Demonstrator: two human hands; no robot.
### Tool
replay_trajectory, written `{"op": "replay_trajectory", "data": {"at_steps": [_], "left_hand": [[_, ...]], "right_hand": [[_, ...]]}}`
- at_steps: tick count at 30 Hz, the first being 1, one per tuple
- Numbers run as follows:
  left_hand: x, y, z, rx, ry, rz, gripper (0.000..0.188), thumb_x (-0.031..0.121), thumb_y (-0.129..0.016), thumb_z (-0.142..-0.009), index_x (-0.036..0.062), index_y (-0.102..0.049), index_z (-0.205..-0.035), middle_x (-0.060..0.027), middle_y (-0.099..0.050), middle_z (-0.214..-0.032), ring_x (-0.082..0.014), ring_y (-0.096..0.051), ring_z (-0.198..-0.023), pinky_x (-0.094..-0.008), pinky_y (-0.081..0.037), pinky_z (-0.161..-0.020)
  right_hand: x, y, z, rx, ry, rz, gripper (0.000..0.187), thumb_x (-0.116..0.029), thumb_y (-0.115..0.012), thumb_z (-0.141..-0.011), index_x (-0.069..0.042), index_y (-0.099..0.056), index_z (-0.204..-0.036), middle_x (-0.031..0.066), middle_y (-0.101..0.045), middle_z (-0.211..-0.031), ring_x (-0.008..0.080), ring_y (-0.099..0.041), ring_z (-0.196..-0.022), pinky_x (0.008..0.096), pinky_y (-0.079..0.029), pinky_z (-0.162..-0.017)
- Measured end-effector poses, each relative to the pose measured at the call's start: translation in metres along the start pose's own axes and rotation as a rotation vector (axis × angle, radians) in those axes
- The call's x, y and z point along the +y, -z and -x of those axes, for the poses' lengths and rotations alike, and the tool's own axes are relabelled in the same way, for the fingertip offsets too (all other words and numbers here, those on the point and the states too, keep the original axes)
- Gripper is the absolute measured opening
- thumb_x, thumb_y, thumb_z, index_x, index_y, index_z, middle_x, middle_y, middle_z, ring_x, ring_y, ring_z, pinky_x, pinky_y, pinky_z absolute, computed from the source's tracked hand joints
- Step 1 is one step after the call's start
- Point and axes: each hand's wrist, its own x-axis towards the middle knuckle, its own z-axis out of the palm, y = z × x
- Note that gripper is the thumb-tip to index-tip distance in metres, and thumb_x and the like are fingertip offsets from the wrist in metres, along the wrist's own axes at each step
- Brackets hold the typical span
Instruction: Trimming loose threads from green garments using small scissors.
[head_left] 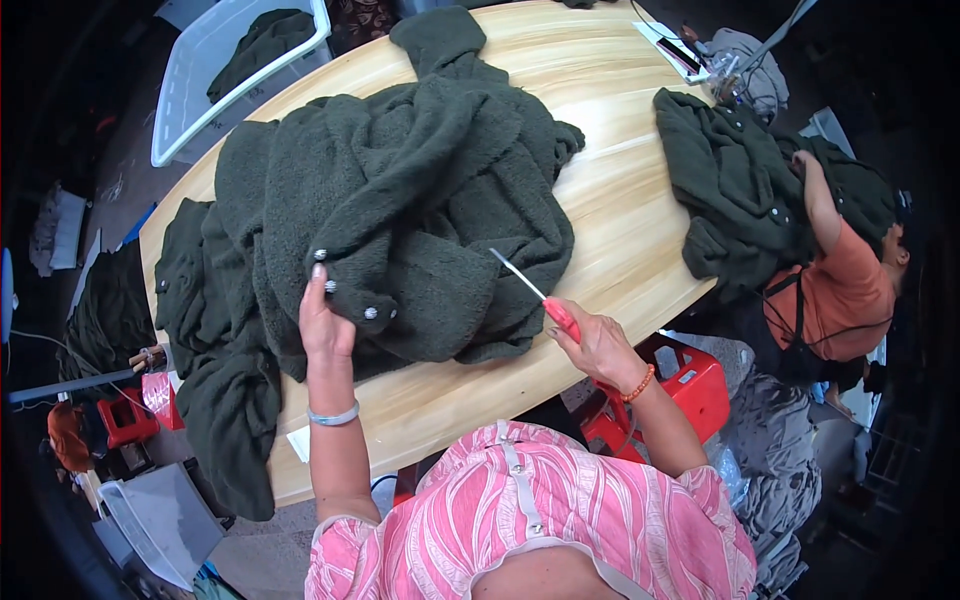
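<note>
A dark green fleece garment point(430, 190) lies in a thick heap in front of me, with several shiny round buttons near its edge. My left hand point(326, 325) grips the buttoned edge, thumb beside the buttons and the other fingers mostly hidden by cloth. In my right hand point(603, 350) is a pair of scissors point(559, 317) with a red handle. Their narrow blades look closed and point up and left over the cloth. Whether the tip touches the fabric, I cannot tell.
The heap covers much of a curved wooden table point(620, 180). A co-worker point(840, 290) at the right handles more dark green garments point(735, 190). A white bin point(185, 110) stands beyond the far left edge. Red stools point(695, 395) are below the right edge.
</note>
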Motion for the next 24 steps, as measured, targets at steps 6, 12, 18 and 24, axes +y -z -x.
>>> {"op": "replay_trajectory", "data": {"at_steps": [6, 12, 18, 24], "left_hand": [[-0.046, -0.023, 0.002, -0.245, -0.222, -0.502, 0.027, 0.001, -0.061, -0.088, 0.0014, -0.062, -0.116, -0.002, -0.066, -0.099, -0.0086, -0.059, -0.084, -0.0232, -0.047, -0.076], [-0.074, -0.026, -0.002, -0.357, -0.077, -0.618, 0.015, 0.001, -0.066, -0.086, 0.0017, -0.067, -0.101, 0.0043, -0.063, -0.084, -0.0032, -0.051, -0.07, -0.0186, -0.04, -0.064], [-0.082, -0.023, 0.005, -0.391, -0.189, -0.877, 0.006, -0.001, -0.062, -0.084, 0.0006, -0.065, -0.089, 0.0078, -0.059, -0.079, -0.0034, -0.047, -0.072, -0.0219, -0.041, -0.065], [-0.088, -0.031, 0.013, -0.496, -0.724, -1.388, 0.011, -0.006, -0.058, -0.075, -0.0034, -0.058, -0.086, -0.0142, -0.063, -0.096, -0.0276, -0.062, -0.084, -0.0302, -0.05, -0.076]], "right_hand": [[-0.047, 0.001, 0.003, -0.085, 0.179, -0.001, 0.044, -0.03, -0.061, -0.089, -0.013, -0.05, -0.128, 0.0225, -0.065, -0.084, 0.0414, -0.064, -0.078, 0.0488, -0.051, -0.071], [-0.058, 0.005, -0.009, 0.019, 0.103, 0.062, 0.037, -0.032, -0.059, -0.089, -0.013, -0.052, -0.12, 0.0188, -0.065, -0.074, 0.0413, -0.063, -0.072, 0.0496, -0.049, -0.067], [-0.048, 0.008, -0.004, -0.045, 0.112, 0.102, 0.038, -0.033, -0.058, -0.09, -0.012, -0.052, -0.122, 0.0197, -0.064, -0.073, 0.0416, -0.063, -0.074, 0.0491, -0.049, -0.068], [-0.044, 0.009, 0.006, -0.128, 0.102, 0.115, 0.038, -0.036, -0.057, -0.09, -0.012, -0.054, -0.121, 0.0212, -0.065, -0.077, 0.0415, -0.064, -0.077, 0.0497, -0.049, -0.072]]}}
